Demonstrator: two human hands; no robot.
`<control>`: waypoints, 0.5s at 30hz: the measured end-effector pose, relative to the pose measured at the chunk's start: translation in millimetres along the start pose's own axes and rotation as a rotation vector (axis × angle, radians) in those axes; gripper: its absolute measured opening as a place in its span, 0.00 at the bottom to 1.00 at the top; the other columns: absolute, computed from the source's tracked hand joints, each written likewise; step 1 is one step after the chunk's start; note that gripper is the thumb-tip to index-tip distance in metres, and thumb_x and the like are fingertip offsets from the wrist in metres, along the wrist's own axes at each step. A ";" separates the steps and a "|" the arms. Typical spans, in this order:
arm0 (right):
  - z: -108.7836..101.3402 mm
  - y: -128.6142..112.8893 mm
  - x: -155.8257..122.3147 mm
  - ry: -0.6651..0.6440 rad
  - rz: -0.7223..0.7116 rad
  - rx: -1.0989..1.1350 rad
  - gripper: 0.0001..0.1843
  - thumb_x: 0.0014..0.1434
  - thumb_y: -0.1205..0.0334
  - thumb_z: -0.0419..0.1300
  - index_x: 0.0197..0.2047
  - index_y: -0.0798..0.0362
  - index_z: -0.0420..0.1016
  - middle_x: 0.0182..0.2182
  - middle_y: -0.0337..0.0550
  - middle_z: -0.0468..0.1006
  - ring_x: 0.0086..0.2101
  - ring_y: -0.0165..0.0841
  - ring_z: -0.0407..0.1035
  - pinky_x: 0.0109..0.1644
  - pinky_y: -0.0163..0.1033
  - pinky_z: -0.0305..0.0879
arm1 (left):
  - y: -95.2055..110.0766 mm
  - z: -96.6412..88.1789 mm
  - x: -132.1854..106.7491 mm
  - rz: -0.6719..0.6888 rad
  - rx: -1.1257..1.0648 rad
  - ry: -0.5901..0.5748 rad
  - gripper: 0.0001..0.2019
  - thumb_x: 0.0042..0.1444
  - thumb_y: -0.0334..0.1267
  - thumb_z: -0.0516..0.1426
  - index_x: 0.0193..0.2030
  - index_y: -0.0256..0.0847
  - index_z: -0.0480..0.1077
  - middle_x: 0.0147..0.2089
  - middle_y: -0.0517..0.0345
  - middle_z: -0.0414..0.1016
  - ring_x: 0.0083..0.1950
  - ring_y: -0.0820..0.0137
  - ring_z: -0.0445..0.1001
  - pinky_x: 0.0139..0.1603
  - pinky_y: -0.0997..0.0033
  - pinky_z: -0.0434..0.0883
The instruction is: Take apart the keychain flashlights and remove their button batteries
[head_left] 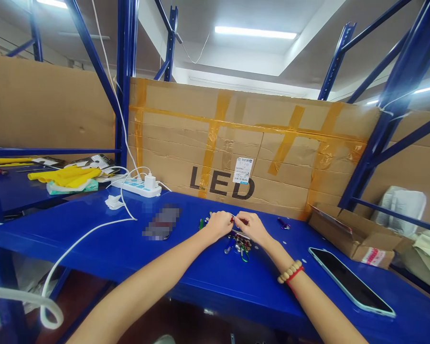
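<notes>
Both hands meet over the blue tabletop with fingertips almost touching. My left hand (219,225) is closed, and a small red piece (232,219) shows at its fingertips. Pinched fingers of my right hand (252,226) come to the same spot from the right; what they hold is too small to make out. Just below the hands lies a heap of small metal key rings and coloured clips (242,244), with a blue piece (230,246) and a green clip (244,256) at its edge. Another green piece (201,223) lies left of my left hand, and part of that group is hidden behind it.
A small purple-blue clip (283,223) lies at the right. Further right are a tablet-like device (351,282) and an open cardboard box (358,234). Leftward are a blurred phone-like object (162,222), a power strip (138,187) and a white cable (89,232). A large carton (175,138) stands behind.
</notes>
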State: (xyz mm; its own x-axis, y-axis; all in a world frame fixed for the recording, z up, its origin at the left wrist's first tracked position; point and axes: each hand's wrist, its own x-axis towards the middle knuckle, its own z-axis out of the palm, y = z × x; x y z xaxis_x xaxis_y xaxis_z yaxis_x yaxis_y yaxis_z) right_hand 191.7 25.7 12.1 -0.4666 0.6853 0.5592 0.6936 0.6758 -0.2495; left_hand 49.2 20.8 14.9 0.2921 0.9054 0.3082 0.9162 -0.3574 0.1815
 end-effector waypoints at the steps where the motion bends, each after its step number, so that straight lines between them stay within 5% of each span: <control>1: 0.9 0.7 1.0 -0.001 0.021 0.082 0.22 0.58 0.51 0.47 0.17 0.53 0.59 0.18 0.38 0.62 0.21 0.27 0.55 0.26 0.34 0.50 | 0.5 -1.6 0.1 -0.002 0.004 0.005 0.15 0.56 0.37 0.47 0.38 0.37 0.74 0.42 0.43 0.77 0.45 0.57 0.75 0.43 0.61 0.69; 7: -1.5 -4.3 8.6 0.017 0.171 0.545 0.25 0.54 0.39 0.50 0.22 0.54 0.64 0.11 0.32 0.57 0.15 0.25 0.52 0.22 0.33 0.51 | 3.6 -14.1 4.0 -0.027 -0.028 0.097 0.17 0.59 0.41 0.45 0.39 0.41 0.74 0.43 0.47 0.77 0.46 0.60 0.74 0.43 0.65 0.69; 15: 1.8 3.0 7.7 0.002 0.172 0.457 0.25 0.54 0.40 0.51 0.22 0.54 0.67 0.14 0.33 0.62 0.16 0.25 0.55 0.23 0.33 0.53 | -4.3 -5.9 8.6 -0.067 -0.076 0.078 0.16 0.56 0.43 0.47 0.34 0.40 0.74 0.41 0.47 0.78 0.45 0.58 0.75 0.40 0.65 0.69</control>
State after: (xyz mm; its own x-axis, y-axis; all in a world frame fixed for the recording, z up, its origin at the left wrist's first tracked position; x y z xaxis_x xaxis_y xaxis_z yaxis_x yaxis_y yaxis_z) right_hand 189.2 33.6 14.3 -0.3650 0.7971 0.4811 0.4482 0.6034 -0.6596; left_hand 46.1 28.7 22.4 0.2063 0.9081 0.3643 0.9086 -0.3160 0.2731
